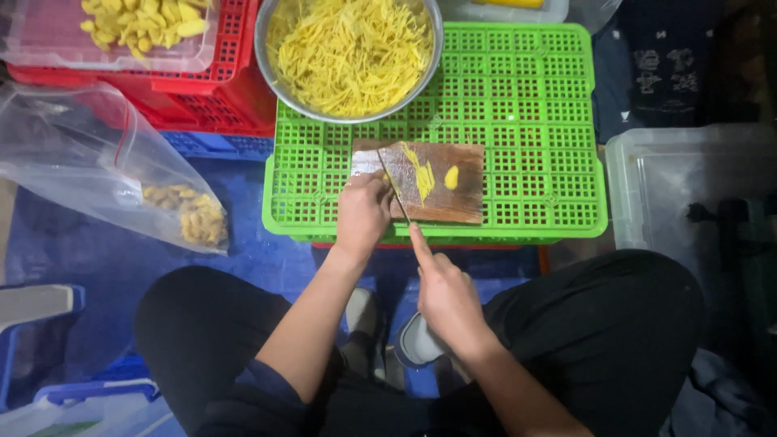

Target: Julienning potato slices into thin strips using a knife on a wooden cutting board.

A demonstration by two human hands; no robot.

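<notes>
Right hand (447, 298) clamps knife (396, 191); left hand (362, 212) pins something hidden on board (453, 202). Yellow strips (422, 176) look thin, limp, likely slippery; best pinched in bunches.

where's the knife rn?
Head view, centre: the knife is in the right hand, blade edge-down on the wooden cutting board atop the green crate, right beside the left hand.
</notes>
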